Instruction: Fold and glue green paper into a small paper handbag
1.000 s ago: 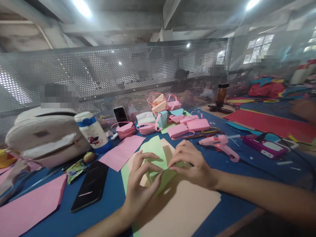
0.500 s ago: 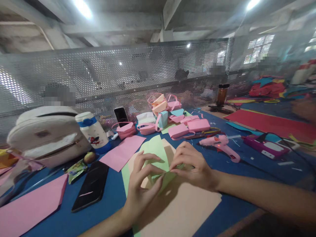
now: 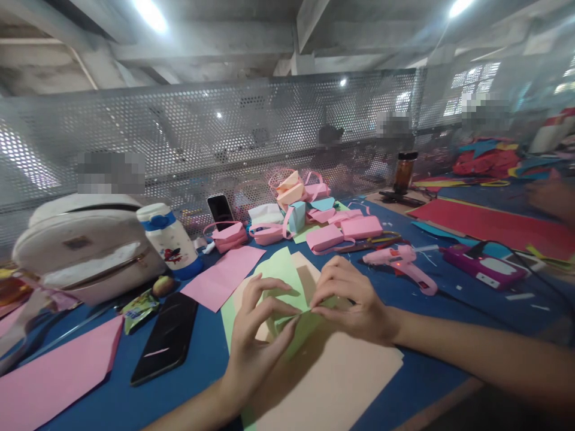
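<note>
A folded piece of light green paper [image 3: 287,278] is held between both hands. My left hand [image 3: 258,335] pinches its near left edge between thumb and fingers. On the other side, my right hand [image 3: 348,299] grips the paper with bent fingers, the fingertips close to those of the left. Part of the fold is hidden behind the fingers. Under the hands lie large peach paper sheets [image 3: 332,383], with a green sheet showing along their left side. To the right a pink glue gun [image 3: 402,260] lies on the blue table, its small red light lit.
Pink paper bags [image 3: 326,238] and other folded pieces are heaped beyond the hands. At left are a black phone [image 3: 166,338], a snack packet [image 3: 140,310], a bottle [image 3: 171,242] and a backpack [image 3: 90,245]. A purple device [image 3: 485,266] with cables sits right. Another person's hand [image 3: 554,194] shows far right.
The hands and the green paper have barely shifted. At the far right the other person's hand has moved slightly.
</note>
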`<state>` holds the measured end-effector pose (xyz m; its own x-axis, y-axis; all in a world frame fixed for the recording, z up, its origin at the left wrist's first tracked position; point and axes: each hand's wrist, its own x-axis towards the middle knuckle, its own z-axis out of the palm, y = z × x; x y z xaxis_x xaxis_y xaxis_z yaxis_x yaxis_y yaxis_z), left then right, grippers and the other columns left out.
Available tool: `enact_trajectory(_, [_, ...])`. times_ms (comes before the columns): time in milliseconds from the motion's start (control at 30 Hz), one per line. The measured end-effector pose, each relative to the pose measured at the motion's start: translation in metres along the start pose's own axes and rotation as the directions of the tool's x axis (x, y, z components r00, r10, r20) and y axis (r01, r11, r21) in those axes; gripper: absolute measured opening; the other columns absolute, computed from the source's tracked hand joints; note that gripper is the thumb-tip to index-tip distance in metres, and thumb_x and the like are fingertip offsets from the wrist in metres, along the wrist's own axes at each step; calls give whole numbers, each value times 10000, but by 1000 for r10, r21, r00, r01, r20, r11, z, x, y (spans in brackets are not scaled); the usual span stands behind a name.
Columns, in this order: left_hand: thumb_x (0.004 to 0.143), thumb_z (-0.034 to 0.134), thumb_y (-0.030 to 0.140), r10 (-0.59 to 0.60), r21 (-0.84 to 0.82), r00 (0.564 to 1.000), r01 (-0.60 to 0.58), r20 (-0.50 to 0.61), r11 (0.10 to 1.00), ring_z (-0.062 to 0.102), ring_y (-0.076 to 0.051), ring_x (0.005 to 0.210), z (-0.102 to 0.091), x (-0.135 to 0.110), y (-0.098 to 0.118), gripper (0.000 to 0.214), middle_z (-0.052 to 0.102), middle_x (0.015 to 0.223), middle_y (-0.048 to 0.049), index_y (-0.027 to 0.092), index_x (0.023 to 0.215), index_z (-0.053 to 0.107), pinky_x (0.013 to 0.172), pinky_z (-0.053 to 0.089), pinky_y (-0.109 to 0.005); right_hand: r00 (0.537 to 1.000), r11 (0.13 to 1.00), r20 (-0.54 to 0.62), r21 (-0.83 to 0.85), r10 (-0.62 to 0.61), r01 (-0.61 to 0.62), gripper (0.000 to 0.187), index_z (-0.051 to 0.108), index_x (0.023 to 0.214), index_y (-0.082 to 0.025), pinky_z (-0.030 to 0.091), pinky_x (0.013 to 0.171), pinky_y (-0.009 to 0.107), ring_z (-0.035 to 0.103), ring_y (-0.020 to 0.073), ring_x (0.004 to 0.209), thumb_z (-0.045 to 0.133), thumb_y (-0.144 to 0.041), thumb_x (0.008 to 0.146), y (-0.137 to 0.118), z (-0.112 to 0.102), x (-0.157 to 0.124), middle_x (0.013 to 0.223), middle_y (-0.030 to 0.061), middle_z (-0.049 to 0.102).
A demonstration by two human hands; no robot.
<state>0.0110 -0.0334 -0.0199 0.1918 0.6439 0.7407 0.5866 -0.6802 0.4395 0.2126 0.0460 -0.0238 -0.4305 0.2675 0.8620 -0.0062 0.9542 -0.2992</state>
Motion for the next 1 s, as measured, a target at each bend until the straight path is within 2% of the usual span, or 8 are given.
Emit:
enact_trajectory(233, [894,641,102,2,-3,1000,-2,-3,1000,582,-184,1055,-1,1,2,141,584,1096,-34,239,863,652,929,440,-328,1000,1000,3,10,-13,13,141,683,848,-180,419,749,354,538,187,785,670,-286,942,-1,1,0,773,37,656])
enact_trajectory(400, [880,650,88,32,-5,999,-32,6,999,585,-190,1055,-2,3,3,162,589,1105,-26,246,847,668,1002,401,-375,1000,1000,2,-9,-3,3,137,684,851,-195,424,753,356,536,192,795,661,-291,947,-1,1,0,775,33,654])
enact_trajectory(600, [883,652,108,-49,-9,999,49,-6,999,597,-199,1041,-2,2,0,157,598,1091,-27,242,803,664,900,445,-345,1000,1000,14,-14,4,-4,147,681,846,-186,421,757,358,530,192,793,659,-289,949,0,0,2,773,37,656])
enact_trajectory(1000, [872,656,110,-77,10,997,77,-25,997,589,-206,1057,-5,5,-7,142,604,1094,-37,236,809,670,932,433,-345,1000,1000,-21,-22,17,-18,107,679,849,-189,409,760,353,538,188,785,678,-253,934,8,-2,3,781,31,677])
